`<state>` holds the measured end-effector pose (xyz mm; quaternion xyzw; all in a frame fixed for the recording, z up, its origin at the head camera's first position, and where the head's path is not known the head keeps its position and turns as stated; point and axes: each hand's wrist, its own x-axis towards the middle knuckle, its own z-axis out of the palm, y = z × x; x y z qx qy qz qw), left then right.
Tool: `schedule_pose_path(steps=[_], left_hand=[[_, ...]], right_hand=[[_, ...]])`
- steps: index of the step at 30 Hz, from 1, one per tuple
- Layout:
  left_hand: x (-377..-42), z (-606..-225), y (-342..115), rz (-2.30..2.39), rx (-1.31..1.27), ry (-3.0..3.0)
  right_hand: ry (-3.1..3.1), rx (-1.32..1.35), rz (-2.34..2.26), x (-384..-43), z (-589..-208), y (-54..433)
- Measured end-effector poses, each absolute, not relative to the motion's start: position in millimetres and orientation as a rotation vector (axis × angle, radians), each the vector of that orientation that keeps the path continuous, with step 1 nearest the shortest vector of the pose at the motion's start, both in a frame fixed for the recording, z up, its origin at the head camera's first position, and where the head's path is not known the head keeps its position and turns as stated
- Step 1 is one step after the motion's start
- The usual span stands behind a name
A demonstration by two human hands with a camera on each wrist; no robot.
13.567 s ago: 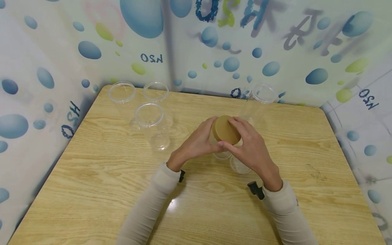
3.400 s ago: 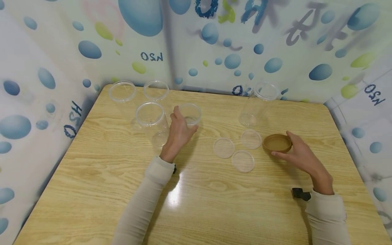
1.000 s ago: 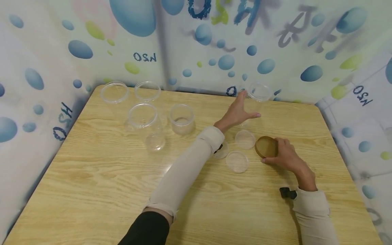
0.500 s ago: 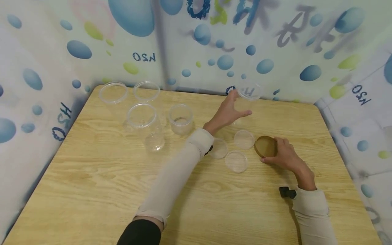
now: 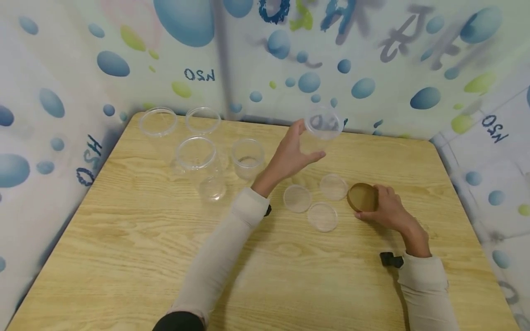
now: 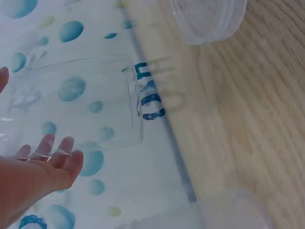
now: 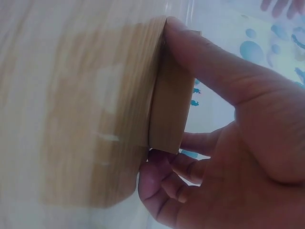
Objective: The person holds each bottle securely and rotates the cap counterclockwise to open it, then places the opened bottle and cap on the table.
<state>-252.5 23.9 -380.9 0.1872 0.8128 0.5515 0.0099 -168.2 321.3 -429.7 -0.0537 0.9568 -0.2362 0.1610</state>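
Note:
My left hand [image 5: 285, 158] grips a tall clear plastic jar [image 5: 325, 124] near the back edge of the table. In the left wrist view the jar [image 6: 95, 105] is see-through, its base pointing at the table and fingers curved along its side. My right hand [image 5: 391, 211] holds a round brown lid [image 5: 362, 197] by its rim, thumb on one side and fingers on the other. The right wrist view shows the lid's side wall [image 7: 171, 105] right at the glossy tabletop. Beside it lie three thin clear discs, one of them nearest the lid [image 5: 333, 186].
A short clear jar [image 5: 247, 158] stands left of my left hand. Farther left are three tall clear jars, the front one [image 5: 198, 156] closest to me. A printed curtain [image 5: 265, 59] hangs behind the wooden table [image 5: 314, 285].
Both hands held the brown lid earlier; it now sits at the right in my right hand. My left hand released the short jar, took the tall jar and moved it left.

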Motion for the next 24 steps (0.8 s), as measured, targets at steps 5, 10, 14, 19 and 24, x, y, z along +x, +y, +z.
schedule_pose_path(steps=[5,10,14,19,24], left_hand=[[-238,-376,13,1.714,0.665,2.547],[-223,-374,2,1.720,0.699,2.530],[-214,-375,-7,1.726,0.734,2.474],[-207,-377,-16,1.740,0.767,2.457],[-204,-376,-18,1.755,0.790,2.446]], right_hand=[[2.726,-0.153,-0.676,-168,-434,323],[2.743,-0.179,-0.667,-167,-435,323],[2.743,-0.201,-0.674,-167,-434,324],[2.744,-0.214,-0.665,-165,-434,324],[2.727,-0.227,-0.639,-163,-430,325]])
